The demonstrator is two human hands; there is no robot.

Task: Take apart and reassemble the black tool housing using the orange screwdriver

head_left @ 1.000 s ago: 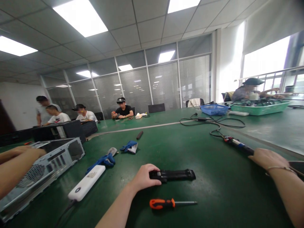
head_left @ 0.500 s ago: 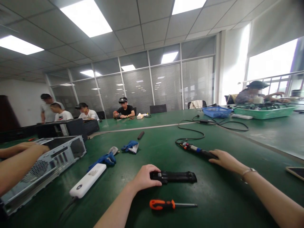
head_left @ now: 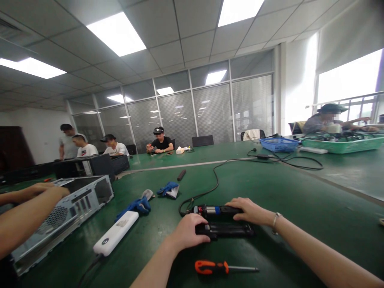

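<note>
My left hand [head_left: 187,234] curls over the left end of a long black device [head_left: 228,229] lying on the green table [head_left: 300,208]. My right hand [head_left: 249,210] grips a corded electric screwdriver [head_left: 210,210] with a red and blue tip, held flat just behind the black device. Its black cable [head_left: 216,180] runs off toward the back right. An orange-handled screwdriver [head_left: 223,267] lies loose in front of both hands.
An open computer case [head_left: 69,212] stands at the left with another person's forearm [head_left: 24,212] over it. A white power strip [head_left: 115,233], blue gloves [head_left: 135,205] and a blue basket [head_left: 277,144] lie about. Several people sit at the far side.
My right hand has dragged the corded screwdriver from the far right across the table to just behind the black device. My left hand has stayed on the device.
</note>
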